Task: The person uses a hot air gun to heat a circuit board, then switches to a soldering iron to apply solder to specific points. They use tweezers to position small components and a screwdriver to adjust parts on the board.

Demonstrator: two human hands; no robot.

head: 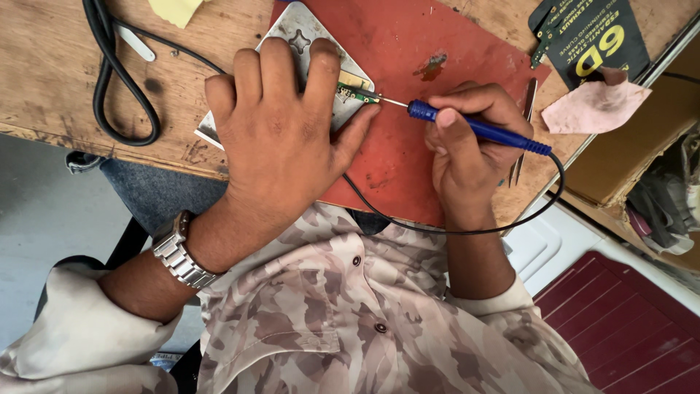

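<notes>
On the wooden bench (58,80), over a red mat (437,44), soldering work on a small circuit board (356,91) is in hand. The board is green, mostly hidden, and sits at the right edge of a metal plate (292,33) that lies partly on the mat.

Left hand (281,138): laid flat and palm down over the plate, fingers spread and pressing, thumb extended toward the board's near edge. It grips nothing; it pins the plate and board in place. A metal wristwatch (179,252) sits on that wrist.

Right hand (467,146): fingers closed in a pen grip around the blue handle of a soldering iron (474,128). The thin metal tip points left and meets the board's right end; whether it actually touches a joint cannot be told at this size. The iron's black cord (467,230) loops down from the handle and runs across the mat's near edge.

Nearby: tweezers (526,109) lie just beside the right hand, a pink cloth (594,106) and a dark packet (590,36) lie beyond them, and a separate black cable (109,80) is coiled at the far left.

Assessment: the step appears to be heating or touching up a joint at the board's edge. The next move would call for a steady tip, constant downward pressure from the left hand, and care that the thumb stays apart from the hot tip, which is near it. No solder wire is visible in either hand.
</notes>
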